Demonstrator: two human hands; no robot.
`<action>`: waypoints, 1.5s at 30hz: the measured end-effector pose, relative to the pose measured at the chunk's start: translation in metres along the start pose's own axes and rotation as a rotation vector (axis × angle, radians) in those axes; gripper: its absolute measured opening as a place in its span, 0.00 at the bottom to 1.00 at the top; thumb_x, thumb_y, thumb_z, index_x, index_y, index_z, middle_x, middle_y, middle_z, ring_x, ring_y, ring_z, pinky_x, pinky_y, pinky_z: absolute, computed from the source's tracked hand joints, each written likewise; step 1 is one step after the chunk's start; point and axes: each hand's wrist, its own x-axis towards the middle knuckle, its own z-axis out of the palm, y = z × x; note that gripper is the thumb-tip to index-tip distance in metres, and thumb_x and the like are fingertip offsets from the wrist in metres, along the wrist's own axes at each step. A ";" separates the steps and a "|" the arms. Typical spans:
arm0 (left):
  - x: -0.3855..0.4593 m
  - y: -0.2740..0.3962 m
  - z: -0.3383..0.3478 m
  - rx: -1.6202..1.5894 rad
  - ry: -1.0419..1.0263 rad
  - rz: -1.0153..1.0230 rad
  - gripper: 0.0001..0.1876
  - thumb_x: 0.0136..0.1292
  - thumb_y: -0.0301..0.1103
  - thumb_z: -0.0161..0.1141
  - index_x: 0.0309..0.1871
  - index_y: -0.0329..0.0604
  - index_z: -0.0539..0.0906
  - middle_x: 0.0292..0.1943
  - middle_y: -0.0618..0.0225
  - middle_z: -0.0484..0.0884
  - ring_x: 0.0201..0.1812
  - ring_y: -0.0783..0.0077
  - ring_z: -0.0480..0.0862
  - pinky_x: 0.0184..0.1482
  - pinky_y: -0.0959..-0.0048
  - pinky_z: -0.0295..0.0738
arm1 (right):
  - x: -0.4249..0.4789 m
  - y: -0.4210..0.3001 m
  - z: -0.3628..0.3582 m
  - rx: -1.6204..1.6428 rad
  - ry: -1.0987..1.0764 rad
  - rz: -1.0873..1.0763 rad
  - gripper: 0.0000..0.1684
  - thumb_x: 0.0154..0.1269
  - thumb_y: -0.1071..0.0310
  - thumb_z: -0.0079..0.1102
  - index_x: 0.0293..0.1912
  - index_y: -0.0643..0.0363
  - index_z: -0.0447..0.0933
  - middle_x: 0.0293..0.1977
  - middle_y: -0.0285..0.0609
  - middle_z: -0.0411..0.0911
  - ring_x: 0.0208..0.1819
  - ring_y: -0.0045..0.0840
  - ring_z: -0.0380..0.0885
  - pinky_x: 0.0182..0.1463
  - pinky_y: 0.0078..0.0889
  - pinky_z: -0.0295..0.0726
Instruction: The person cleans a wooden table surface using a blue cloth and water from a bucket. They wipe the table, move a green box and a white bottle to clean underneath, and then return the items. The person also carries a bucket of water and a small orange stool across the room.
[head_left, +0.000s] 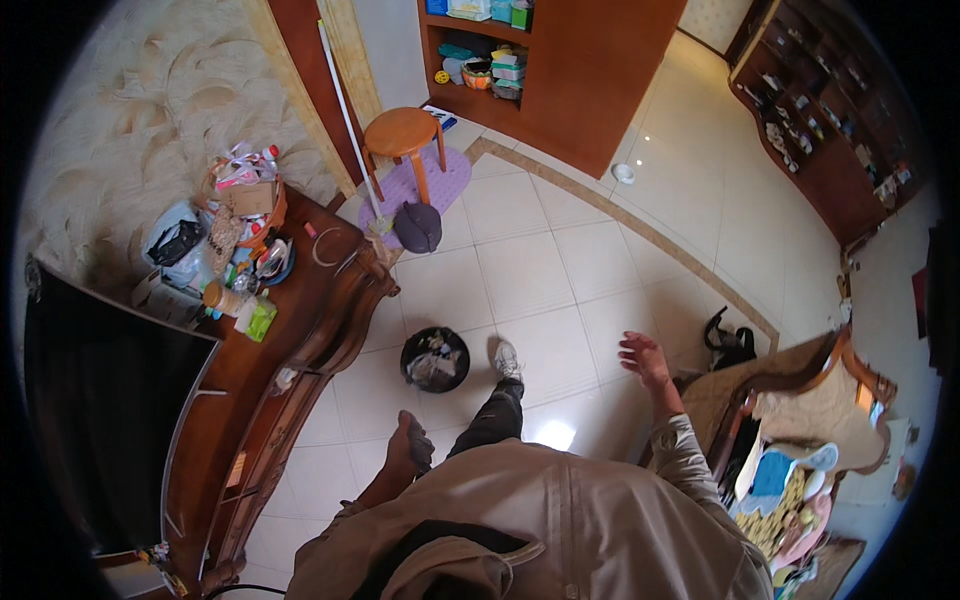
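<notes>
My left hand (401, 444) hangs low beside my body, near the front of the wooden cabinet. It is shut on a crumpled grey cloth (421, 448), partly hidden by the hand. On my other side, my right hand (645, 358) is held out over the tiled floor with fingers apart and nothing in it. A round black waste bin (406, 363) stands on the tiles ahead of my left hand. Scraps and greyish litter (435, 364) lie inside it. My foot in a white shoe (508, 361) is just right of the bin.
Left is a carved wooden cabinet (330, 232) with a television (112, 390) and a cluttered basket (281, 206). Ahead are a wooden stool (403, 131), a long-handled broom (341, 105), a dustpan (418, 227) and a purple mat (454, 176). A carved sofa (795, 390) and black bag (731, 349) are right.
</notes>
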 end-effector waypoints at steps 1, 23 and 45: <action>0.028 0.003 0.011 -0.022 -0.025 -0.017 0.18 0.59 0.56 0.49 0.32 0.51 0.68 0.19 0.70 0.66 0.15 0.73 0.68 0.16 0.73 0.63 | 0.023 0.002 -0.002 0.059 -0.115 -0.027 0.23 0.58 0.52 0.51 0.50 0.55 0.69 0.41 0.37 0.74 0.36 0.23 0.74 0.39 0.28 0.74; 0.131 0.144 0.184 -0.818 0.498 0.444 0.18 0.57 0.53 0.53 0.32 0.47 0.68 0.26 0.70 0.69 0.20 0.72 0.70 0.22 0.71 0.70 | 0.530 -0.194 0.194 0.040 -0.250 0.451 0.17 0.60 0.68 0.50 0.49 0.60 0.66 0.41 0.45 0.71 0.41 0.34 0.74 0.41 0.37 0.78; 0.224 0.291 0.432 -0.924 1.106 0.114 0.18 0.54 0.53 0.56 0.33 0.49 0.71 0.22 0.68 0.72 0.21 0.68 0.73 0.24 0.67 0.72 | 0.933 -0.199 0.563 -0.164 -0.373 0.602 0.32 0.53 0.51 0.61 0.55 0.47 0.62 0.55 0.36 0.59 0.53 0.33 0.63 0.53 0.42 0.65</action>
